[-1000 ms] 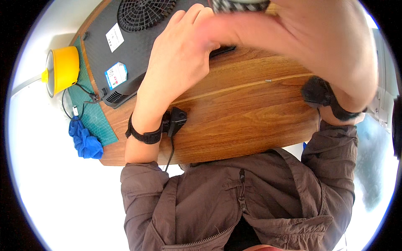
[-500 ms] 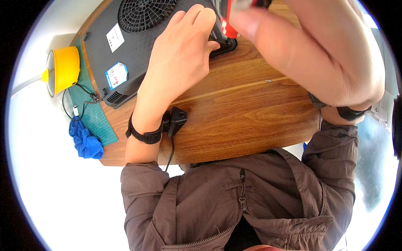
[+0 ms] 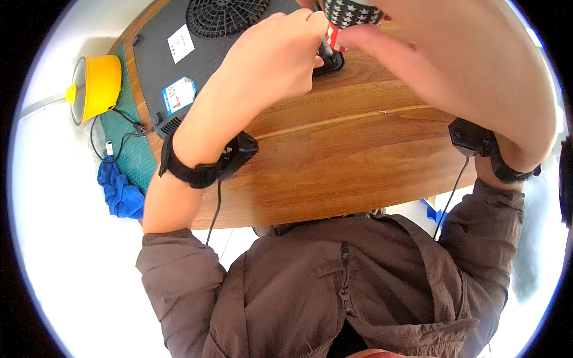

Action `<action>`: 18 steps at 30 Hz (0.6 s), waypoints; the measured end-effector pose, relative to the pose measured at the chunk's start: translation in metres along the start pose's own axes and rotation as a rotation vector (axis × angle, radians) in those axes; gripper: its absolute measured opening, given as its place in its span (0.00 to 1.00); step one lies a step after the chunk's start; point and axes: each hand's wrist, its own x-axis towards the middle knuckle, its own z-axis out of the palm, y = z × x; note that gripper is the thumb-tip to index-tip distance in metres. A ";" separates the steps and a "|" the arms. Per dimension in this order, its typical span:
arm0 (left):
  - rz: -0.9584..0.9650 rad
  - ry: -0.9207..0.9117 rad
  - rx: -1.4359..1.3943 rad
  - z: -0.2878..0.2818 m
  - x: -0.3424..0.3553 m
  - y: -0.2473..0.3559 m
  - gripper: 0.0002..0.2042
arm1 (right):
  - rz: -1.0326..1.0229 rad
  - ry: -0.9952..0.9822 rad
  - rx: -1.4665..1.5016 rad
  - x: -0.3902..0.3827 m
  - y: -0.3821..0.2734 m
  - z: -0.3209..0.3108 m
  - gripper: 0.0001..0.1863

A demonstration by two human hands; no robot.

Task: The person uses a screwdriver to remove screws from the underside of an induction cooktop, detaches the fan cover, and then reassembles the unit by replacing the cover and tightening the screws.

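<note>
A black appliance, probably an induction cooker (image 3: 156, 67), lies with its underside up, showing a round fan grille, labels and side vents. My left hand (image 3: 277, 53) is closed over its near right corner, fingers curled beside the tool's tip; whatever they pinch is hidden. Wrapped in my right hand (image 3: 382, 48) is a hand tool patterned with stars and red-white stripes (image 3: 352, 13), its lower end pointing down at that corner. The picture's upper edge cuts off part of the tool and of my right hand. A small screw (image 3: 382, 112) lies on the wooden table (image 3: 334, 155).
At the left stands a yellow pot (image 3: 101, 86) with a lid, by a green cutting mat (image 3: 128, 158). A black cord (image 3: 122, 143) runs from the appliance past a crumpled blue cloth (image 3: 122, 191). Black wrist-worn devices (image 3: 239, 155) with cables sit on both wrists.
The view has shifted a little. My left hand has come right against the tool, and more of the tool's starred body shows now. Both hands stay at the appliance's corner.
</note>
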 end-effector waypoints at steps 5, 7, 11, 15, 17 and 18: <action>-0.032 -0.118 0.123 -0.014 0.004 -0.002 0.14 | -0.036 -0.122 -0.155 0.023 0.009 -0.027 0.07; -0.004 -0.110 0.160 -0.015 0.003 0.000 0.18 | -0.042 -0.233 -0.203 0.032 0.006 -0.037 0.07; 0.012 -0.134 0.162 -0.018 0.005 0.001 0.15 | 0.092 -0.588 -0.239 0.061 -0.018 -0.065 0.08; -0.035 -0.223 0.188 -0.021 0.012 0.008 0.15 | 0.430 -0.615 -0.304 0.075 -0.039 -0.064 0.14; -0.067 -0.282 0.203 -0.026 0.015 0.013 0.17 | 0.386 -0.569 -0.314 0.068 -0.030 -0.063 0.17; -0.072 -0.269 0.211 -0.025 0.014 0.013 0.17 | 0.375 -0.588 -0.297 0.070 -0.025 -0.063 0.19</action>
